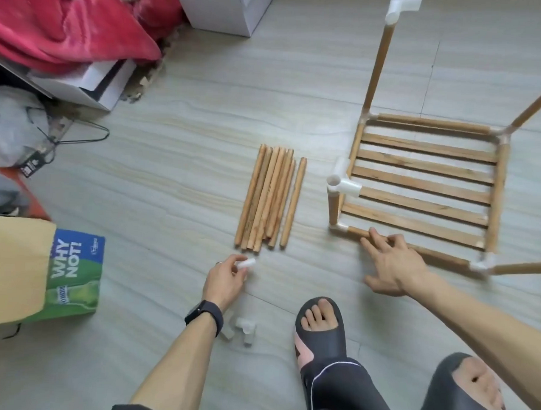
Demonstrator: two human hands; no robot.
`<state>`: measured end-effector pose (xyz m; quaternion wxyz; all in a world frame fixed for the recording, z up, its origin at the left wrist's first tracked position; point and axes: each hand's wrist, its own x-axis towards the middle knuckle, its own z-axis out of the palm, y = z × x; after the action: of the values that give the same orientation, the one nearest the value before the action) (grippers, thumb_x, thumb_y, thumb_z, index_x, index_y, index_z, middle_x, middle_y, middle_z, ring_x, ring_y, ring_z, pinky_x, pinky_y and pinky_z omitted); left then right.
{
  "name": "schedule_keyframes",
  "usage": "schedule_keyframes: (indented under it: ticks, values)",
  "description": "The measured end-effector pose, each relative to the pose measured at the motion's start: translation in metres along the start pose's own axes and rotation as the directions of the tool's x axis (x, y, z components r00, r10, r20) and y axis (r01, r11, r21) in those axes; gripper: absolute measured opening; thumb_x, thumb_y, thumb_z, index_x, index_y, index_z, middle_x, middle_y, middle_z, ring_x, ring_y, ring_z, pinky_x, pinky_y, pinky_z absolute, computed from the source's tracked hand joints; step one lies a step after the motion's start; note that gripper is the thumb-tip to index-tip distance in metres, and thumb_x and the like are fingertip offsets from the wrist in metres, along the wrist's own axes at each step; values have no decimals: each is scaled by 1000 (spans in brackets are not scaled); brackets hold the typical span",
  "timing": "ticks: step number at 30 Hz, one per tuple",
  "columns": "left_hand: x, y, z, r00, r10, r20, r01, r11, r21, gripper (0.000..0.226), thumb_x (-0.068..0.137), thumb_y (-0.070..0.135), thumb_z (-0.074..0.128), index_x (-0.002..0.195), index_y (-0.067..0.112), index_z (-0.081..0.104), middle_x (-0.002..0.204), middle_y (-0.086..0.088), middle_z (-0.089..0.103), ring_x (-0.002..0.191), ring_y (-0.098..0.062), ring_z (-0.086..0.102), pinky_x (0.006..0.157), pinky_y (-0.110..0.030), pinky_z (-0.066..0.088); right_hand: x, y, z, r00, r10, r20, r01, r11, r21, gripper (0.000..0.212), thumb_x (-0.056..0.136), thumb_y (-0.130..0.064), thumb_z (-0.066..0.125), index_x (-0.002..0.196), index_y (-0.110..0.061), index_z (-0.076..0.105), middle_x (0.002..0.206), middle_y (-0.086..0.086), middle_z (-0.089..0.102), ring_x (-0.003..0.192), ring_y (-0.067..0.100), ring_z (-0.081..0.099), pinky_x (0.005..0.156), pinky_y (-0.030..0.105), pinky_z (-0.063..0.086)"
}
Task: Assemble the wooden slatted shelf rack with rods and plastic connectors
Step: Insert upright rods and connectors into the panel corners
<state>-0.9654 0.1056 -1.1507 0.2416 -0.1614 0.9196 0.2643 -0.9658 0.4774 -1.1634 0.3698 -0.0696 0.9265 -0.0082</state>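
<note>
A partly built rack lies on the floor at the right: a wooden slatted shelf [423, 182] framed by rods, with white plastic connectors at its corners. Upright rods rise from it, one topped by a white connector [401, 5]; a shorter post carries another connector [342, 183]. My right hand [389, 263] rests with spread fingers on the near frame rod [438, 254]. My left hand [226, 279] pinches a small white connector [247, 264] just below a bundle of several loose wooden rods [270, 201]. More loose connectors [242, 328] lie beside my left wrist.
A green and blue printed bag [71, 275] stands at the left, with a red blanket [63, 31], a white box [229, 11] and a plastic bag [8, 126] behind. My feet in dark slippers [321, 323] occupy the near floor.
</note>
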Motion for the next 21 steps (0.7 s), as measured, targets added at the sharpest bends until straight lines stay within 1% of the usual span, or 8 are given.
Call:
schedule_keyframes:
  ticks: [2,5,8,11,13,14,18,21]
  values:
    - [-7,30,1,994,31,105,-12,983,-182,22,95,34,66,116,32,68,92,5,71,82,-6,66,67,-15,47,-3,0,0,1000,-8,4,8,1000,-21,92,85,-60,44,162,-26,7,171,-2,-4,143,38,20,107,48,44]
    - [-26,77,5,907,75,415,145,868,-474,30,95,33,70,124,26,66,93,3,76,77,-10,70,70,-23,52,-12,-7,-5,998,-24,54,22,999,45,88,87,-58,46,163,-28,12,171,-3,4,144,37,22,111,46,38]
    - [-49,116,12,779,180,601,264,775,-574,33,95,31,70,123,16,62,85,1,72,81,-17,69,71,-27,53,-32,-13,-24,998,-56,40,36,923,383,73,93,-47,58,159,-28,32,163,3,35,142,30,40,115,39,36]
    - [-73,148,20,695,287,660,308,710,-633,26,95,28,70,115,12,63,77,1,63,74,-17,64,67,-27,50,-75,-14,-48,994,-6,-105,94,501,860,36,102,-36,58,136,-26,62,140,3,63,122,19,62,107,38,46]
    - [-88,170,22,695,322,642,244,735,-633,30,96,28,69,120,11,65,80,0,65,72,-15,62,69,-26,50,-112,-10,-64,985,74,-156,138,204,969,28,106,-37,50,118,-25,72,118,2,74,103,21,72,95,39,57]
    - [-95,182,23,703,338,626,197,753,-628,32,96,29,69,123,12,65,86,-1,66,73,-15,62,71,-27,50,-129,-7,-71,977,105,-184,167,150,974,30,105,-40,50,113,-25,75,109,0,77,98,20,73,87,34,60]
    - [-124,230,17,668,435,604,129,731,-670,31,99,28,63,128,17,66,98,-8,65,76,-15,64,75,-29,51,-181,10,-88,908,208,-365,270,376,886,15,101,-38,59,104,-33,73,96,-15,76,95,0,69,84,15,52]
    - [-140,267,5,672,472,571,78,721,-689,31,100,30,62,126,15,64,92,-5,72,73,-16,65,72,-28,53,-204,23,-102,800,333,-499,295,506,810,14,99,-37,63,106,-33,74,92,-22,73,89,-11,66,78,7,46]
